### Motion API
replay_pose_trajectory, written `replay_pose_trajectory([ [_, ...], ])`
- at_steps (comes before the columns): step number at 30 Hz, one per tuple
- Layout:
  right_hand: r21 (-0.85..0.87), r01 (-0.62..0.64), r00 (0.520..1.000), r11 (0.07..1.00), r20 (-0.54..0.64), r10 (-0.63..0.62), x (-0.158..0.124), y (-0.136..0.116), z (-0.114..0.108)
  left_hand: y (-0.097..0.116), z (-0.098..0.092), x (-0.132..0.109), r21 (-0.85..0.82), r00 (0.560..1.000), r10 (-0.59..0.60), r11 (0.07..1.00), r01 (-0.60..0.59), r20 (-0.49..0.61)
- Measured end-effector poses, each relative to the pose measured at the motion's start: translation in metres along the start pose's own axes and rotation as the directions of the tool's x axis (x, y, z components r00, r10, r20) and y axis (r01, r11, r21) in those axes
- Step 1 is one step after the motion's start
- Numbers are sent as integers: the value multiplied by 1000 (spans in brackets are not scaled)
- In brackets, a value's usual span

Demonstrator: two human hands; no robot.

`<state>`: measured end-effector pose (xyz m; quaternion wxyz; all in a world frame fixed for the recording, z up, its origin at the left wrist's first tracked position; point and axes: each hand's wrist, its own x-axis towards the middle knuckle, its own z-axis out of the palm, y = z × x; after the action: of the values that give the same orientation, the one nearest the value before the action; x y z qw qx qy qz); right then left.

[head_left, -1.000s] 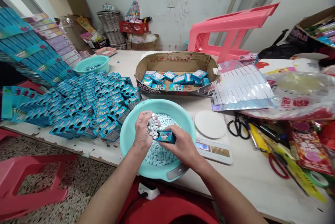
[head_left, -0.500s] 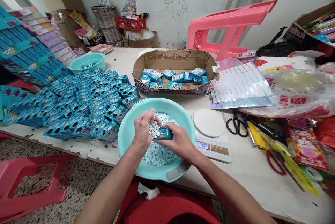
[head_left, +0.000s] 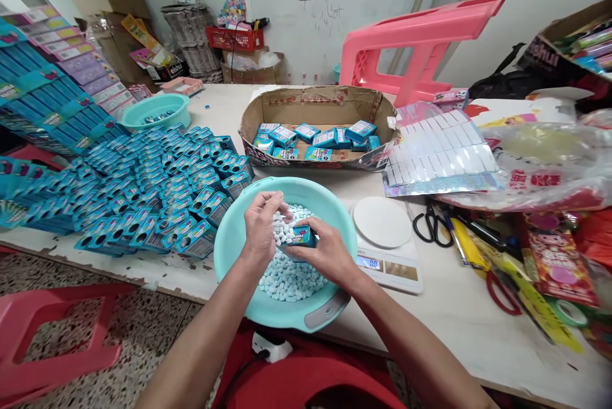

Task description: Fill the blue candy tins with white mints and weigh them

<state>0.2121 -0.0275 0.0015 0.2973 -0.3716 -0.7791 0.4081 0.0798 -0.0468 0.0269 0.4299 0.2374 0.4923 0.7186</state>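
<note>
A turquoise basin sits at the table's front edge, with many small pale candies in it. Over the basin, my left hand is cupped around a heap of the candies, its fingers curled. My right hand grips a small blue candy box between thumb and fingers. The box lies on its side with its end against the heap in my left palm. Whether candies are inside the box is hidden.
Rows of blue boxes cover the table's left. Behind the basin, a cut-down cardboard box holds several blue boxes. A white scale reading 0.0 stands right, beside black scissors. A pink stool rests at the back.
My left thumb and fingers have shifted over the candies, and the heap sits nearer the box's end. The box has moved slightly. The view has shifted a little.
</note>
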Motion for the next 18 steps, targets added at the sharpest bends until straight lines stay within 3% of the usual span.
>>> replay_pose_trajectory([
  [7,45,-8,1000,999,-26,10,-1,-5,-8,3,1,-4,7,999,30,1000,-30,14],
  [12,30,-50,999,998,-14,51,-1,-2,-7,-5,0,-2,68,1000,-22,997,24,-17],
  [18,24,-24,999,999,-23,25,-1,1,-3,-7,6,-7,75,996,20,997,-27,82],
])
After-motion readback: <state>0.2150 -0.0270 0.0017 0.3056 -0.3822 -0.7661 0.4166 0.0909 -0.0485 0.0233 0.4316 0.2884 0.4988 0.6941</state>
